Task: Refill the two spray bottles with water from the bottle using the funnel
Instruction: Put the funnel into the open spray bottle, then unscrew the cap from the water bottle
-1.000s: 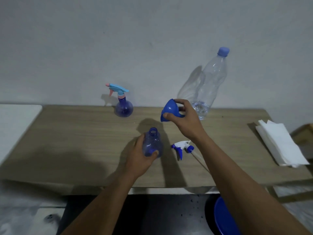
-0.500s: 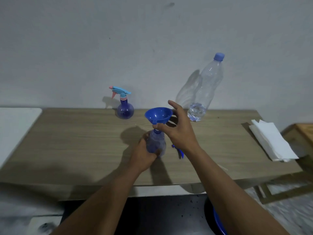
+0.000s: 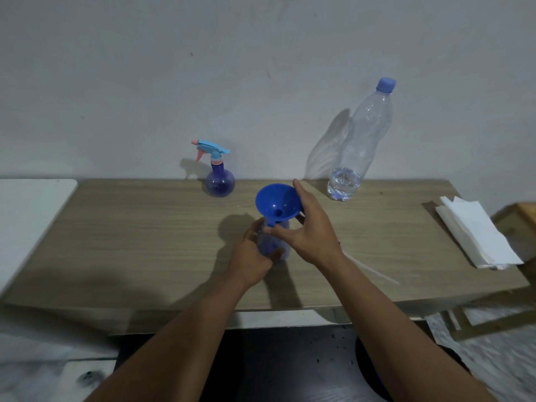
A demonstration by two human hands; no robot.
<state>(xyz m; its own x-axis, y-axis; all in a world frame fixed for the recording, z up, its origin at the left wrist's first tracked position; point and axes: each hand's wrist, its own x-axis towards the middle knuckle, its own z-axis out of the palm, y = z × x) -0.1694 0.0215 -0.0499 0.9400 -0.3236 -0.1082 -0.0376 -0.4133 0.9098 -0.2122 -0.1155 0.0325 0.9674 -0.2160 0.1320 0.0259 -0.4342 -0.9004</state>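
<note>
A blue funnel [image 3: 275, 203] sits upright in the neck of an uncapped blue spray bottle [image 3: 274, 246] at the middle of the wooden table [image 3: 145, 242]. My left hand [image 3: 253, 256] grips that bottle's body from the left. My right hand [image 3: 309, 232] holds the funnel, thumb under its front and fingers behind its rim. A second spray bottle [image 3: 219, 182] with a light-blue and pink trigger head stands at the back by the wall. The clear water bottle [image 3: 362, 140], blue cap on, stands back right with a little water at its bottom.
A thin white dip tube [image 3: 374, 272] lies on the table right of my right forearm; its sprayer head is hidden by the hand. Folded white napkins [image 3: 475, 236] lie at the right end. A white surface [image 3: 29, 210] adjoins the table's left end.
My right hand turned the funnel upright and brought it down from beside the water bottle into the neck of the open spray bottle. My left hand kept its grip on the bottle.
</note>
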